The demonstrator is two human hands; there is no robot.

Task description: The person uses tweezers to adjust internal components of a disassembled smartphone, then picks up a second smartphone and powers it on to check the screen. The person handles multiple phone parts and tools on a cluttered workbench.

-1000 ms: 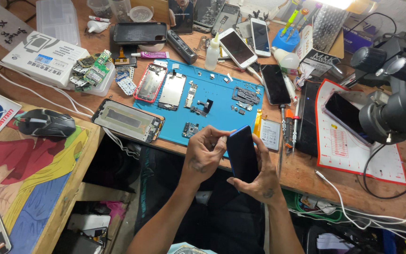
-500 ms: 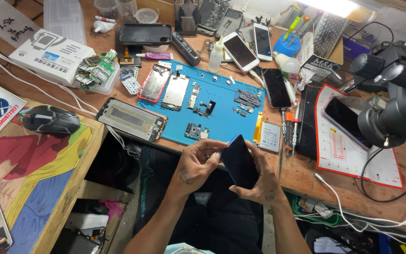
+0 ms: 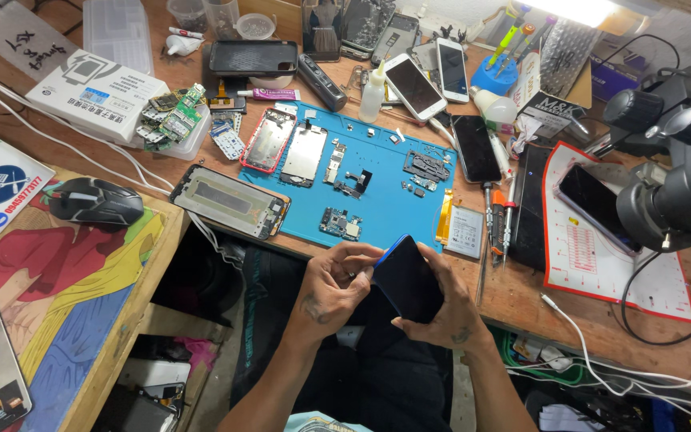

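A dark phone with a blue edge [image 3: 406, 278] is held tilted over my lap, just in front of the bench edge. My right hand [image 3: 447, 306] cradles it from below and the right, fingers wrapped behind it. My left hand [image 3: 337, 286] pinches its upper left corner with thumb and fingertips. Just beyond lies a blue work mat [image 3: 389, 208] with a small circuit board [image 3: 341, 223], loose parts and two opened phone frames [image 3: 285, 146].
An opened phone with a bare frame [image 3: 228, 202] lies left of the mat. A microscope [image 3: 669, 172] stands at right over a red-edged white mat [image 3: 601, 256]. A black mouse [image 3: 96, 202] sits at left. Several phones, screwdrivers and cables crowd the back of the bench.
Both hands have lowered the phone toward my lap and tilted it flatter. My left hand has shifted to its upper corner.
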